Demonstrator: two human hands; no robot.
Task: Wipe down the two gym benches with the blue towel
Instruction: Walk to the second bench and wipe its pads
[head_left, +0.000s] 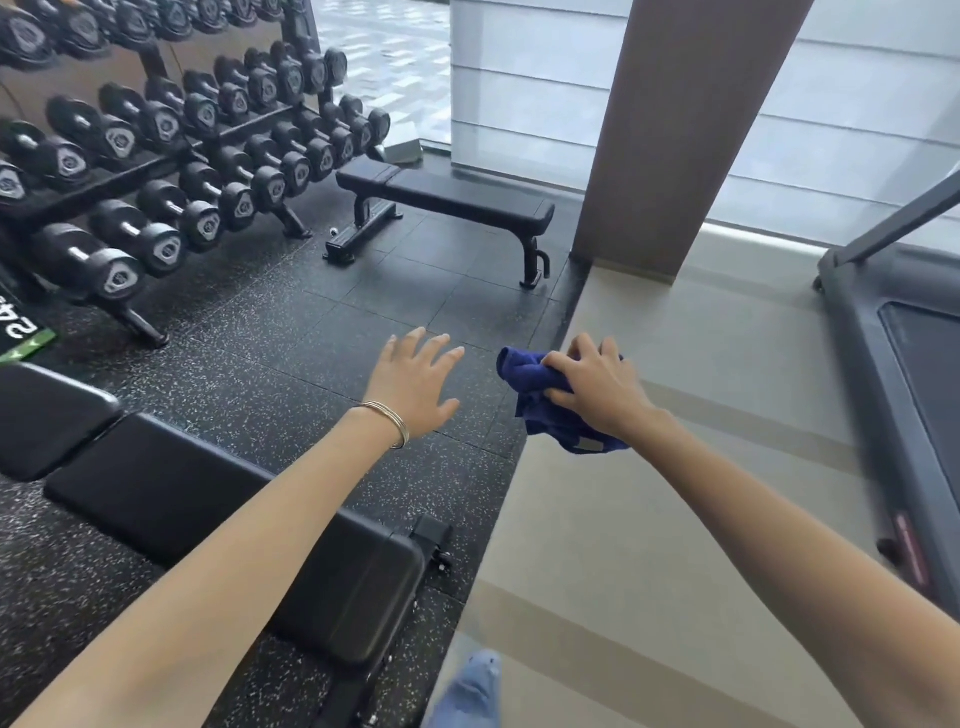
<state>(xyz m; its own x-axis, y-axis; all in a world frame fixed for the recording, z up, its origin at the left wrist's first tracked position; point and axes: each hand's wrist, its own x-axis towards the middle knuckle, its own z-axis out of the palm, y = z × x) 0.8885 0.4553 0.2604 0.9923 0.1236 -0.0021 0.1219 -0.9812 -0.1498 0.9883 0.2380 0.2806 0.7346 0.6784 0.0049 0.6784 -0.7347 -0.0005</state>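
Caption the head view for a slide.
The right hand grips the blue towel, left hand open; near bench at lower left, far bench ahead.

Single head-worn view, wide-angle. Faces forward and down from above, frame tilted, edges bowed. Closest to lens: both forearms, in from bottom edge, with left grip (410, 384) and right grip (597, 387) on blue towel (522, 371) near centre. Close at lower left: near bench (208, 493). Well back at upper centre: far bench (457, 197). At left edge: dumbbell rack (136, 320). At right edge: treadmill (878, 384).
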